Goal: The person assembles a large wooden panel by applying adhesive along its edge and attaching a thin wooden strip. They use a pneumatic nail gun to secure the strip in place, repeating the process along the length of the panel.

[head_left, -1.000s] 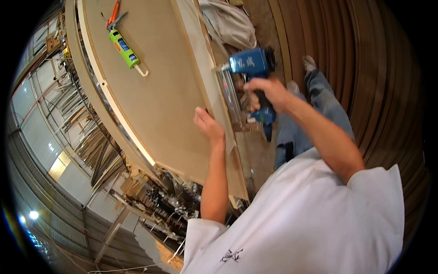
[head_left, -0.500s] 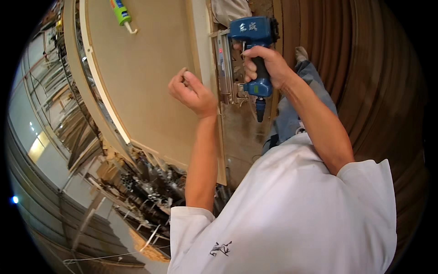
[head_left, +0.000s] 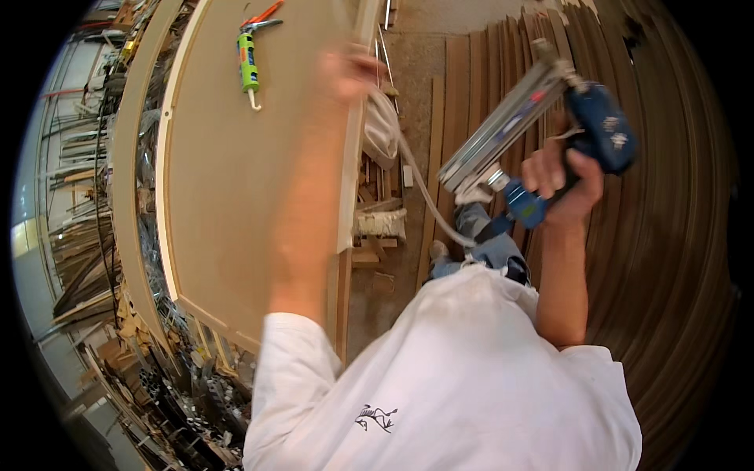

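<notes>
In my right hand (head_left: 567,177) is a blue nail gun (head_left: 603,129), gripped by its dark handle. The gun is tilted, and its long silver magazine (head_left: 503,122) slants down toward my legs. My left hand (head_left: 349,74) is smeared by motion above the right edge of a large tan panel (head_left: 236,196). A pale hose (head_left: 420,177) runs down from beside that hand toward my waist. Whether the fingers touch the hose or hold anything is not visible. A green caulking tube (head_left: 248,67) in a gun with an orange handle lies on the panel, left of my left hand.
Long brown boards (head_left: 463,71) lie side by side on the right. A whitish bag (head_left: 382,133) hangs at the panel's right edge, with wood offcuts (head_left: 377,255) below. Timber strips and scrap (head_left: 82,235) crowd the left side. My legs (head_left: 495,243) stand between panel and boards.
The nail gun has swung to the right and turned, its magazine now slanting. My left hand has moved forward along the panel edge. The view has shifted, showing more of the caulking gun.
</notes>
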Demonstrator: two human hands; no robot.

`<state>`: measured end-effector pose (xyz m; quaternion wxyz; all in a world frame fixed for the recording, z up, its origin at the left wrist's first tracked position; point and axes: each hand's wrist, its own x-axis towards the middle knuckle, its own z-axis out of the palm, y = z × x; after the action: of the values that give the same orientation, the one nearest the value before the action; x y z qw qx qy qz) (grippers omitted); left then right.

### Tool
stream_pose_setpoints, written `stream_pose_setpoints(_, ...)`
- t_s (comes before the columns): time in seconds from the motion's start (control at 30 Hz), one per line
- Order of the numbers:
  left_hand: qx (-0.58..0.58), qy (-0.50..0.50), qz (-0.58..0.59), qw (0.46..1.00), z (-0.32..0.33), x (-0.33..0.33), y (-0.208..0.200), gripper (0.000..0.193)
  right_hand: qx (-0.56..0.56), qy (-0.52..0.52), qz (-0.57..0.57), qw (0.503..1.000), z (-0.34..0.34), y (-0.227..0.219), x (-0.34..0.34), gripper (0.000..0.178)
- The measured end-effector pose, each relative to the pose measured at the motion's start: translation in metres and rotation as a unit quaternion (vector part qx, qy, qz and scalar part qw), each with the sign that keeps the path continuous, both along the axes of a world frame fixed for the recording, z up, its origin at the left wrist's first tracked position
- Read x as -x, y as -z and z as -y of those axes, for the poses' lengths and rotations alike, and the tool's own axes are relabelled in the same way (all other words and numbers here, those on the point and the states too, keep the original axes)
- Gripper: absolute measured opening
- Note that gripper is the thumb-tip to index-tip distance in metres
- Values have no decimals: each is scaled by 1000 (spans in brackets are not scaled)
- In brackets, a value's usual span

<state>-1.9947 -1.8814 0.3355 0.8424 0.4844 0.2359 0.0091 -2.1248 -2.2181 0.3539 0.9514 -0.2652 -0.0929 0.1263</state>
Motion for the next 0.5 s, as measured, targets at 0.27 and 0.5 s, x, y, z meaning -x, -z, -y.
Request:
stream_pose_setpoints(0.27, 27, -121, 67, 990, -165, 277, -83, 41, -188, 236, -203, 932, 57, 57, -18, 19)
stream_pose_setpoints(0.5, -106, -419, -370, 823, -50, 630, 72, 35, 136, -96, -392, 905, -92, 124, 29, 13)
